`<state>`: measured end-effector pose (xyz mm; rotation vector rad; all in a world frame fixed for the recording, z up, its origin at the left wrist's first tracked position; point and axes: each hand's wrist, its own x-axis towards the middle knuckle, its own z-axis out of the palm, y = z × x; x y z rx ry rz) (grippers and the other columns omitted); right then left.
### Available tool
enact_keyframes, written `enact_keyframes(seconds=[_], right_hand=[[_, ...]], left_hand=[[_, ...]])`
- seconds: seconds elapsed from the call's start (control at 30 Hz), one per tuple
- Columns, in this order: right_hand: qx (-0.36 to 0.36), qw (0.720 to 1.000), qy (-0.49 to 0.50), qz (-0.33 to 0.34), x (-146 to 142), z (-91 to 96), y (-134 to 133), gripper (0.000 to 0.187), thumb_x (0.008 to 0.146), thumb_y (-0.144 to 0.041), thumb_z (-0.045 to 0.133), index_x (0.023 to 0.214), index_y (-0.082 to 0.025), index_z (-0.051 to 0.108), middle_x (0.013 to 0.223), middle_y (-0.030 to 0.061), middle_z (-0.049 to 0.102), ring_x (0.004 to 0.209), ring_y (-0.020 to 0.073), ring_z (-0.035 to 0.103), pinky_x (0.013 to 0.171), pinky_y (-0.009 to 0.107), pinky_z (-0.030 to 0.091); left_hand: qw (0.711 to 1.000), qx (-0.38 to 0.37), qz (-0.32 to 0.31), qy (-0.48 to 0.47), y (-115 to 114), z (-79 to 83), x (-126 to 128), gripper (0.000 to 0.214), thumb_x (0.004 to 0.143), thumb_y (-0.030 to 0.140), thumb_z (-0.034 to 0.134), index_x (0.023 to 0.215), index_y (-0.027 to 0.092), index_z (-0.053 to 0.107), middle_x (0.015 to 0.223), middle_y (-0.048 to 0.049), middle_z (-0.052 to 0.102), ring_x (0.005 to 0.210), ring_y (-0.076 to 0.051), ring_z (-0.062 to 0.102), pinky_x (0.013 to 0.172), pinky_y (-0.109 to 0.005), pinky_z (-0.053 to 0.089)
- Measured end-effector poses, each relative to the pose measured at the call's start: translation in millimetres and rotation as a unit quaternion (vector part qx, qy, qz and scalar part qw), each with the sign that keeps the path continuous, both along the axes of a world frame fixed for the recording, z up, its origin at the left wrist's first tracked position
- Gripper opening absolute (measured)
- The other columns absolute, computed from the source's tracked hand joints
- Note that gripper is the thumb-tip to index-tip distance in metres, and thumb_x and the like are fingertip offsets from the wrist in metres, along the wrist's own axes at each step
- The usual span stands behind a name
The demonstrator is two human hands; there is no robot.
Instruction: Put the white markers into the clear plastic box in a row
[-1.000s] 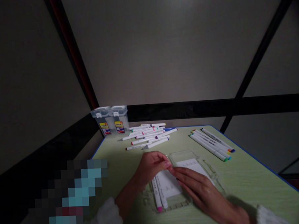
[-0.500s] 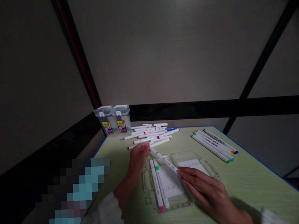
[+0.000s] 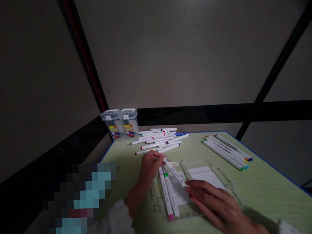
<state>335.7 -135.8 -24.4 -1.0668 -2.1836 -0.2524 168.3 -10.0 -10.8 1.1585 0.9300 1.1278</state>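
Note:
A white marker [image 3: 176, 174] slants above an open clear plastic case [image 3: 157, 208]. My right hand [image 3: 219, 204] grips its lower end between thumb and fingers. At the upper end, my left hand [image 3: 149, 167] pinches the marker's tip with thumb and fingers. Inside the left half of the case lie a pink-ended marker [image 3: 166, 196] and a green-banded marker [image 3: 172, 195], side by side. White paper inserts [image 3: 201, 175] show in both halves, and my right hand partly covers the right half.
Several loose markers [image 3: 159, 143] lie in a pile at the table's back. Two clear lidded boxes [image 3: 115, 125] with labels stand at the back left corner. A row of several markers [image 3: 223, 153] rests on the right side of the green table [image 3: 268, 195].
My left hand has moved slightly right and now pinches the marker's upper end. My right hand keeps its hold. The whole view has shifted a little.

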Motion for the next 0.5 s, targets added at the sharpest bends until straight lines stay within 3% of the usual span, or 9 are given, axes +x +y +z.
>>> enact_keyframes(seconds=[0.1,0.27,0.5], right_hand=[[0.007,1.0,-0.003,0.004,-3.1,1.7,0.6,0.024,0.089,-0.023,0.04,0.1,-0.016,0.06,0.098,0.007,0.063,0.092,0.0146,0.059,0.075,0.022,0.052],[-0.021,1.0,0.0,0.012,-8.2,2.6,0.3,0.023,0.089,-0.025,0.04,0.095,-0.015,0.06,0.088,0.007,0.063,0.083,0.0147,0.061,0.069,0.023,0.052],[-0.094,0.995,-0.034,-0.005,-13.5,-0.2,-1.3,0.027,0.086,-0.032,0.044,0.103,-0.017,0.057,0.089,0.0076,0.058,0.083,0.0185,0.058,0.07,0.03,0.05]], left_hand=[[0.996,0.063,0.0,0.061,5.1,-7.2,-0.5,0.013,0.064,0.024,0.058,0.065,0.013,0.054,0.072,-0.0043,0.064,0.062,-0.015,0.061,0.064,-0.03,0.05],[0.962,0.211,0.035,0.171,9.1,-14.6,-1.9,0.01,0.07,0.016,0.05,0.068,0.014,0.06,0.079,-0.0058,0.064,0.08,-0.016,0.059,0.079,-0.03,0.044],[0.934,0.274,0.021,0.23,7.5,-22.1,1.5,0.013,0.069,0.011,0.051,0.063,0.014,0.063,0.077,-0.005,0.063,0.079,-0.015,0.058,0.08,-0.028,0.043]])
